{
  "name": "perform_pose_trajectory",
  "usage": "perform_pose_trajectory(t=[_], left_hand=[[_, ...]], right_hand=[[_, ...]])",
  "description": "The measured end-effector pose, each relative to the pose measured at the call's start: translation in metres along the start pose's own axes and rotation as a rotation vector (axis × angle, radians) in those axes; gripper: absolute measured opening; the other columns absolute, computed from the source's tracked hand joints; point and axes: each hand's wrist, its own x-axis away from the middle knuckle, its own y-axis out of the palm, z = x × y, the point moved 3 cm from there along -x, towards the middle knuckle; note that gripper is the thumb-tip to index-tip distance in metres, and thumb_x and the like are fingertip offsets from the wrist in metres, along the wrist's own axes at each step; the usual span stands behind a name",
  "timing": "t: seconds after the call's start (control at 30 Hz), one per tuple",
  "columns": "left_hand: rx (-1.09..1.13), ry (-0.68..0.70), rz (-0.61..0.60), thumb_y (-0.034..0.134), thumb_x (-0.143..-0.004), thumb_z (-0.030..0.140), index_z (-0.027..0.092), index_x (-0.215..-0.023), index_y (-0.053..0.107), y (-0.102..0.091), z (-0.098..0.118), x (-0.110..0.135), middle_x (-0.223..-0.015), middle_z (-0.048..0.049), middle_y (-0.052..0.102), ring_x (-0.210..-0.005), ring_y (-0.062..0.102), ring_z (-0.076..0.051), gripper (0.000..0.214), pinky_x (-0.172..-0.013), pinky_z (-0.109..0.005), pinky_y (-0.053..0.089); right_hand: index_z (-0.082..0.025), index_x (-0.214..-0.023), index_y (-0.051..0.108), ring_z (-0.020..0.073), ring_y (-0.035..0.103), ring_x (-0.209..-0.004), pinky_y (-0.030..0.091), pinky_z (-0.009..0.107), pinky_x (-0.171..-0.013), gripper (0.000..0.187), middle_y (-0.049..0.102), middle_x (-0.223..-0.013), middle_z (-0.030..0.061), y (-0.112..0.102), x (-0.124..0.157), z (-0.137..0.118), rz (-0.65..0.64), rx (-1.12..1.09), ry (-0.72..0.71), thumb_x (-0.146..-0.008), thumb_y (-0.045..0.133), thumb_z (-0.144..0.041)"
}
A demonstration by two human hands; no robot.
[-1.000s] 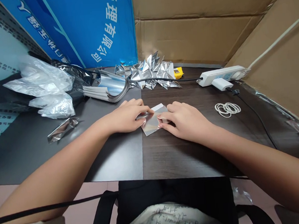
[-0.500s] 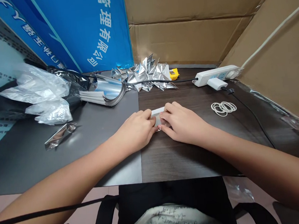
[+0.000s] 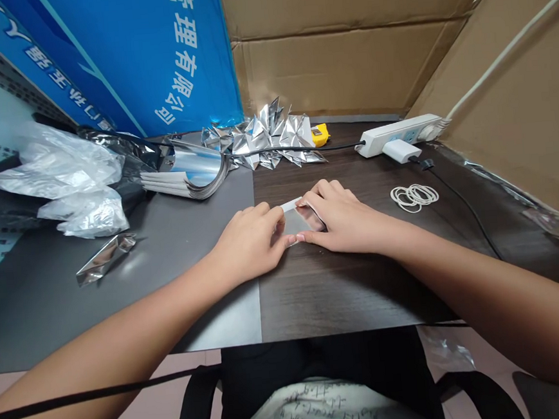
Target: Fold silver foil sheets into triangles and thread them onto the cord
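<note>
A small silver foil sheet (image 3: 298, 219) lies on the dark table between my two hands, mostly covered by them. My left hand (image 3: 250, 243) has its fingers curled and pinches the sheet's left edge. My right hand (image 3: 341, 219) curves over the sheet's right side, thumb and fingertips pressed on it. A white edge of the sheet sticks out behind my fingers.
Behind the hands lie a pile of folded foil shapes (image 3: 274, 139), a curved stack of foil sheets (image 3: 192, 173), a yellow object (image 3: 321, 134) and a white power strip (image 3: 397, 137). Rubber bands (image 3: 414, 196) sit at the right. Plastic bags (image 3: 64, 181) and a crumpled foil strip (image 3: 102, 257) are at the left.
The flat foil sheet has been folded smaller under both hands. The hands drew together over it and now part slightly, showing its shiny face.
</note>
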Motion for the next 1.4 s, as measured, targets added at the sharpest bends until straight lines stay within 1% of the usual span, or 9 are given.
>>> perform_pose_trajectory(t=[0.27,0.43,0.53,0.7,0.83,0.9,1.1,1.27,1.4], left_hand=[[0.049,-0.056,-0.041,0.060,-0.093,0.051,0.021,-0.096,0.057,0.002,-0.002,0.000,-0.100,-0.0053,0.064,-0.093,0.059,-0.026,0.030,-0.078,-0.037,0.040],[0.098,-0.107,-0.057,0.063,-0.090,0.050,0.022,-0.098,0.054,0.003,-0.006,-0.002,-0.100,-0.0050,0.064,-0.097,0.058,-0.028,0.031,-0.079,-0.038,0.040],[0.107,-0.113,-0.071,0.063,-0.089,0.050,0.022,-0.098,0.053,0.003,-0.005,-0.003,-0.101,-0.0051,0.064,-0.099,0.058,-0.029,0.031,-0.081,-0.040,0.041],[0.085,-0.126,-0.085,0.062,-0.090,0.048,0.022,-0.096,0.053,0.001,-0.003,-0.003,-0.103,-0.0057,0.064,-0.100,0.058,-0.028,0.029,-0.082,-0.040,0.042],[0.072,-0.110,-0.078,0.061,-0.090,0.048,0.021,-0.095,0.052,0.000,-0.001,-0.003,-0.102,-0.0058,0.065,-0.099,0.059,-0.028,0.029,-0.080,-0.039,0.042],[0.065,-0.101,-0.072,0.060,-0.090,0.049,0.021,-0.095,0.051,0.000,-0.001,-0.003,-0.101,-0.0062,0.065,-0.097,0.059,-0.028,0.029,-0.079,-0.040,0.043],[0.084,-0.068,-0.067,0.059,-0.091,0.051,0.022,-0.105,0.052,0.000,-0.004,-0.003,-0.100,-0.0057,0.067,-0.100,0.061,-0.029,0.032,-0.081,-0.041,0.044],[0.045,-0.116,-0.174,0.064,-0.088,0.047,0.023,-0.114,0.053,-0.010,-0.009,-0.001,-0.104,-0.0065,0.067,-0.098,0.064,-0.029,0.037,-0.076,-0.038,0.046],[-0.011,-0.138,-0.226,0.067,-0.086,0.048,0.025,-0.135,0.045,-0.014,-0.020,0.002,-0.109,-0.0078,0.067,-0.104,0.064,-0.032,0.058,-0.079,-0.038,0.046]], right_hand=[[-0.021,-0.148,0.043,0.0425,0.037,-0.135,0.038,0.064,-0.108,0.081,0.039,-0.145,0.0194,0.004,-0.005,0.014,-0.080,-0.058,0.071,-0.083,0.065,-0.063],[-0.024,-0.162,0.018,0.0515,0.025,-0.146,0.032,0.075,-0.109,0.112,0.026,-0.160,0.0226,0.004,-0.010,0.037,-0.107,-0.046,0.069,-0.075,0.066,-0.075],[-0.026,-0.164,0.014,0.0539,0.019,-0.149,0.031,0.075,-0.111,0.117,0.021,-0.164,0.0219,-0.001,-0.011,0.057,-0.168,-0.034,0.108,-0.072,0.068,-0.076],[-0.026,-0.163,0.016,0.0491,0.022,-0.151,0.031,0.072,-0.114,0.106,0.021,-0.167,0.0177,-0.016,-0.009,0.074,-0.204,-0.085,-0.077,-0.079,0.071,-0.059],[-0.024,-0.161,0.024,0.0299,0.033,-0.150,0.031,0.055,-0.122,0.072,0.034,-0.163,0.0125,-0.020,-0.010,0.047,0.065,-0.312,-0.313,-0.097,0.052,-0.040],[-0.018,-0.157,0.032,0.0296,0.036,-0.148,0.031,0.055,-0.121,0.069,0.041,-0.159,0.0155,-0.012,-0.012,0.027,0.166,-0.281,-0.410,-0.094,0.056,-0.034],[-0.023,-0.157,0.033,0.0271,0.025,-0.155,0.015,0.065,-0.124,0.060,0.038,-0.162,0.0107,0.018,-0.019,0.009,-0.086,-0.217,-0.457,-0.100,0.049,-0.026],[-0.024,-0.161,0.026,0.0301,0.018,-0.156,0.013,0.066,-0.124,0.071,0.027,-0.166,0.0113,0.015,-0.023,0.017,-0.115,-0.219,-0.392,-0.098,0.056,-0.036],[-0.023,-0.160,0.031,0.0313,0.022,-0.155,0.015,0.065,-0.124,0.074,0.031,-0.164,0.0116,0.013,-0.022,0.014,-0.090,-0.226,-0.359,-0.095,0.061,-0.041]])
